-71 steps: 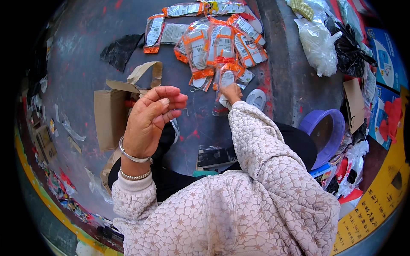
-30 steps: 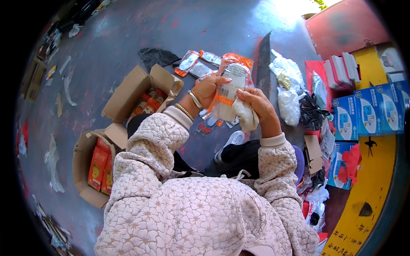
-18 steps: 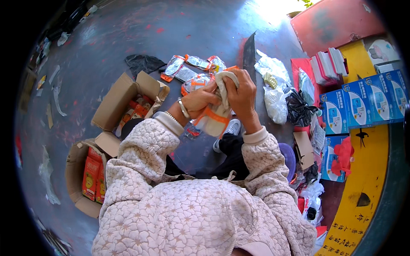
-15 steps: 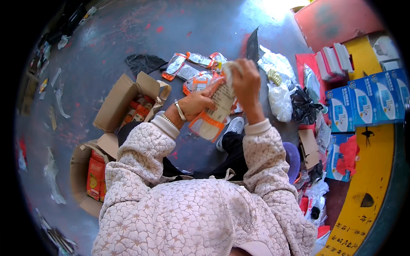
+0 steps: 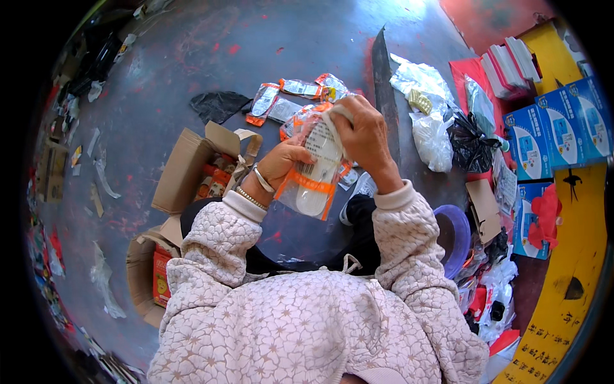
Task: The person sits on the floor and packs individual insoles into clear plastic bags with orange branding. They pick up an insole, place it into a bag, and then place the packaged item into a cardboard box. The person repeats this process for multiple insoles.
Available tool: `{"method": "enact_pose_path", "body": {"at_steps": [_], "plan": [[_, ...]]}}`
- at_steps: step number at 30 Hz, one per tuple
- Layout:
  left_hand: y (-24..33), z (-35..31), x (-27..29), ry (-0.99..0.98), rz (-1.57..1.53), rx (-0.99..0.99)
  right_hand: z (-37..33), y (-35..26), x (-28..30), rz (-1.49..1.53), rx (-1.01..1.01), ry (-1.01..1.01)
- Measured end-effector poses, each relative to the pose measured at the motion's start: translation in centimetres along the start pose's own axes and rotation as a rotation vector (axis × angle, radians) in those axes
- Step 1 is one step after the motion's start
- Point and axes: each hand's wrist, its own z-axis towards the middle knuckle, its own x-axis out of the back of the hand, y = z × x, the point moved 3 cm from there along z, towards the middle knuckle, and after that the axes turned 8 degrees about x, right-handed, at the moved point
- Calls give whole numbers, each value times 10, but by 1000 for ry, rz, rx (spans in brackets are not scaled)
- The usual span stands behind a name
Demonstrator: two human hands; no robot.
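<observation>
Person seated over a grey floor [image 5: 160, 70], seen from the head. The left hand [image 5: 284, 163] pinches a clear, orange-printed packet [image 5: 313, 192] by its left edge, the thumb lying across the front; the fingers behind are mostly hidden. A pale, sole-shaped piece shows through the lower part of the packet, which is raised from the floor and tilted, its top leaning to the right. The right hand [image 5: 364, 128] is closed around a whitish cloth [image 5: 338, 121], pressed to the packet's upper right edge; whether its fingertips also grip the packet cannot be told. Beyond the hands, similar packets [image 5: 297, 88] lie on the floor, some overlapping, with a black plastic sheet [image 5: 217, 106] just left of them. Nearer the floor's left edge stand two open cartons: an upper carton [image 5: 181, 171], with orange and red packages inside its rim, and a lower carton [image 5: 139, 272], with a red box [image 5: 161, 275] against its inner wall. Toward the floor's right edge are a white plastic bag [image 5: 432, 144], a black bag [image 5: 473, 144] touching it, a purple basin [image 5: 462, 238] and blue boxes [image 5: 531, 141].
</observation>
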Motion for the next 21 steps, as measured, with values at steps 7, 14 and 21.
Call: {"method": "enact_pose_path", "body": {"at_steps": [7,14,21], "plan": [[18,-21,-14,-123,5,-84,-14,110,29,-166,-301,367],[-1,-5,2,-105,-351,-15,5,-28,-16,-3,105,200],[17,-12,33,154,-390,-170,-21,-57,-62,166,321,-127]]}}
